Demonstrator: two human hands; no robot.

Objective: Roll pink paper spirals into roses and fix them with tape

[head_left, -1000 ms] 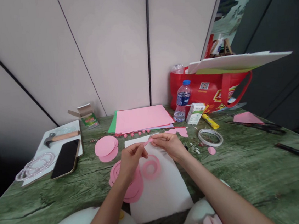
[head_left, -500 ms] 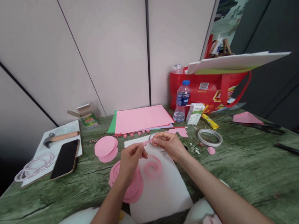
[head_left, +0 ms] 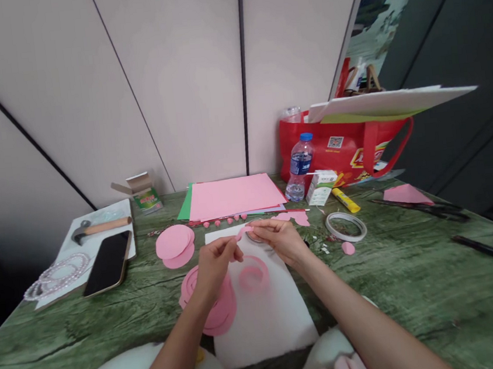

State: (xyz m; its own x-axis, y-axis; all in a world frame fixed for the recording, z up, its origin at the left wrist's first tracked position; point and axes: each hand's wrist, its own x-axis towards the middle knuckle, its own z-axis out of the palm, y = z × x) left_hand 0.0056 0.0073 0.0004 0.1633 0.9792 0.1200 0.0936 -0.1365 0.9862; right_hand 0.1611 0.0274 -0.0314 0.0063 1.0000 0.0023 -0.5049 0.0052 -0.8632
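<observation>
A curling pink paper strip point(head_left: 261, 265) is held between my two hands, its loose coil hanging below them over a white board point(head_left: 266, 335). My left hand point(head_left: 213, 264) pinches the strip with thumb and fingers. Close by on the right, my right hand point(head_left: 282, 240) pinches its end. Under my left forearm, cut pink spirals point(head_left: 219, 316) lie partly hidden. A stack of pink paper circles point(head_left: 174, 242) rests to the left. Behind my right hand, a roll of tape is mostly covered.
Coloured paper sheets point(head_left: 236, 194) lie at the back, with small pink rolled pieces point(head_left: 230, 219) before them. To the right are a tape roll point(head_left: 330, 221), glue stick point(head_left: 345, 200), water bottle point(head_left: 300, 167) and scissors point(head_left: 443, 211). A phone point(head_left: 107, 262) and hammer point(head_left: 101, 226) lie left.
The strip between my fingers now shows as a longer, curved stretch, and the hanging coil has shifted slightly right. Both hands stay almost in place.
</observation>
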